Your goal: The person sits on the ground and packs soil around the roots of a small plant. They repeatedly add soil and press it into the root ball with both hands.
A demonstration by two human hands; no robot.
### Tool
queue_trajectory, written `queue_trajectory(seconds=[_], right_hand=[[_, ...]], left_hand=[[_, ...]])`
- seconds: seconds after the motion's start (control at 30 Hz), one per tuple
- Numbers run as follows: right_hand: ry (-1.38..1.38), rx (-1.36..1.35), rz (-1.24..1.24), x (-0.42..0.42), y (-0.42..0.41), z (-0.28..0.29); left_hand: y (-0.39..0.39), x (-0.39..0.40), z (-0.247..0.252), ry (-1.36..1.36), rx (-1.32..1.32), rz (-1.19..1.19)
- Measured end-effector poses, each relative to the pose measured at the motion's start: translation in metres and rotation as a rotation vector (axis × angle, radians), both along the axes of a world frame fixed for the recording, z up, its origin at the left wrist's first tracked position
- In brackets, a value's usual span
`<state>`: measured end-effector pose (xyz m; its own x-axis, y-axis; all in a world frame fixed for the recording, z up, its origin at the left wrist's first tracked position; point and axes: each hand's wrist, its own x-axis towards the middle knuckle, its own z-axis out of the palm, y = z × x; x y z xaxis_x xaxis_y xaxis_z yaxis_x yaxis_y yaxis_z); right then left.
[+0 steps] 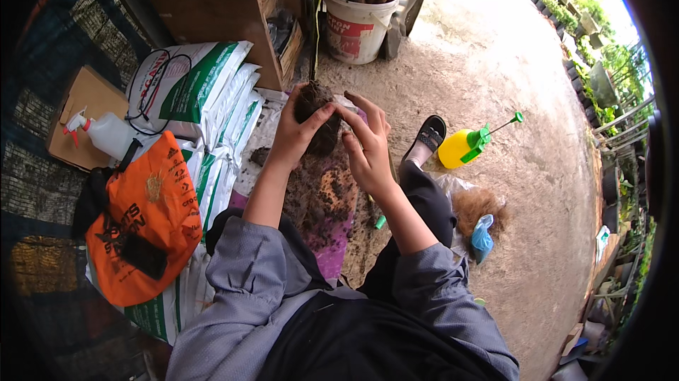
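Observation:
My left hand [299, 126] grips a dark root ball [317, 102] of soil and fine roots, its thumb across the near side. From the top of the ball rises the thin stem of a plant with a long yellow-edged green leaf [318, 4]. My right hand [368, 142] is at the ball's right side, fingers apart and soil on the fingertips. Its index fingertip meets my left thumb at the ball; firm contact elsewhere is hard to tell. Below both hands, loose dark soil [313, 211] lies scattered over a purple sheet [331, 253] between my legs.
Stacked fertilizer sacks [212, 94] stand at left, with an orange bag [154, 216], a phone [143, 256] and a white spray bottle [109, 134]. A paint bucket [353, 31] stands ahead. Rightward are a yellow pressure sprayer [457, 148], brown fibre [477, 208] and a blue plastic bag [481, 237].

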<state>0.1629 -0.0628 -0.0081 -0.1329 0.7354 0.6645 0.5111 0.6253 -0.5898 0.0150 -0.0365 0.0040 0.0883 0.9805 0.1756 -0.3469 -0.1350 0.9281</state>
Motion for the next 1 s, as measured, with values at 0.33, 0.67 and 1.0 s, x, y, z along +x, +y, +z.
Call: queue_trajectory(seconds=[0.33,0.67,1.0], right_hand=[[0.016,0.029,0.002,-0.002,-0.001,-0.002],[0.115,-0.04,0.026,-0.005,0.001,-0.001],[0.349,-0.287,0.289,-0.007,0.007,-0.013]], left_hand=[[0.005,0.001,-0.002,-0.124,-0.085,0.005],[0.006,0.004,-0.005,0.041,-0.07,0.002],[0.004,0.004,-0.005,-0.19,-0.17,0.048]])
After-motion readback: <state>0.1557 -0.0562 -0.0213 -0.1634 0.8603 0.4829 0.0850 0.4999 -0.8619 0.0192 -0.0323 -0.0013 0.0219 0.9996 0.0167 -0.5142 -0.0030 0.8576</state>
